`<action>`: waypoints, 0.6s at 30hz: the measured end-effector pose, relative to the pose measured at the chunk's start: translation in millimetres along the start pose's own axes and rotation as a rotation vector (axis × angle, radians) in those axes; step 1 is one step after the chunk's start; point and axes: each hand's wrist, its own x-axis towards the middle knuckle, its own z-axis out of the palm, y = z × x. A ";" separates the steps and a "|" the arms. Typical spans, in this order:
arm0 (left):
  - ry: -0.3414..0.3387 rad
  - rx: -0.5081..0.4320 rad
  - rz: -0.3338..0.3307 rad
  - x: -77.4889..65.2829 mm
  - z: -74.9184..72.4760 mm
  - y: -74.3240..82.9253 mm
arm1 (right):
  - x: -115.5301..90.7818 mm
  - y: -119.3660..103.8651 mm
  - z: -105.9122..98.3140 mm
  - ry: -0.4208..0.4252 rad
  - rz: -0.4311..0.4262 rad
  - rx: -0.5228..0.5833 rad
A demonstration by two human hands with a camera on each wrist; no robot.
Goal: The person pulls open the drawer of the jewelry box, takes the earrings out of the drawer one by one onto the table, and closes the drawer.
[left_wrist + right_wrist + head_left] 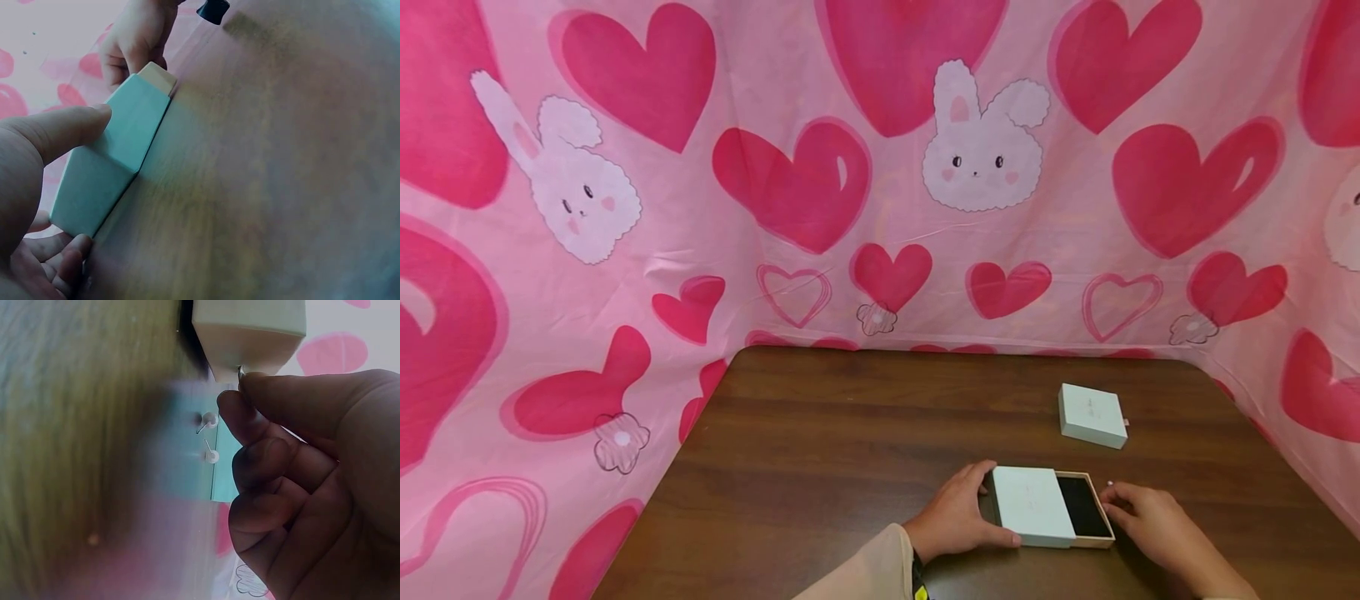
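The white box (1033, 504) sits on the brown table (850, 433), low in the head view and right of the middle. It is flat, with four straight sides and faint, tiny writing on top. Its side looks blue-green in the left wrist view. A tan drawer (1093, 542) sticks partway out of its right end. Inside the drawer there is a flat black lining (1081, 507). The rest of the drawer is hidden in the box.

The left hand (957, 517) holds the other end of the box. Its thumb and fingers are spread wide, with the thumb on the near side and the fingertips round the left end. The right hand (1157, 521) is nearly closed. Its thumb and first finger pinch a tiny tab (240, 372) on the end of the drawer, and the other fingers are curled in.

A second white box (1092, 415) lies above the first one, toward the right of the head view. Its top is on, so its inside can't be seen. A little pink tab (1126, 422) pokes out of its right side. In the middle of the right wrist view, two small white balls (212, 456) with thin metal pins lie on the table near that box.
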 end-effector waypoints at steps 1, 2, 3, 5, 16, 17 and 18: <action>-0.002 -0.001 -0.003 0.0 -0.2 0.1 | -0.1 -0.1 0.5 0.001 -0.003 -0.002; -0.003 -0.001 -0.005 -0.2 -0.4 0.7 | -0.1 -0.4 0.6 0.000 -0.004 -0.001; -0.004 -0.001 -0.006 -0.1 -0.6 1.0 | -0.2 -0.6 0.8 0.000 -0.006 -0.001; -0.009 0.001 -0.009 0.5 -1.0 2.0 | -0.5 -0.9 1.0 0.001 -0.011 -0.001; -0.016 0.085 0.003 2.8 -2.7 8.8 | -0.2 -3.4 0.6 0.002 -0.024 0.002; -0.015 0.100 0.002 2.7 -3.1 9.9 | 0.1 -3.7 0.2 -0.006 -0.017 0.005; -0.016 0.113 0.001 2.6 -3.3 11.0 | 0.5 -4.1 -0.3 -0.016 -0.007 0.011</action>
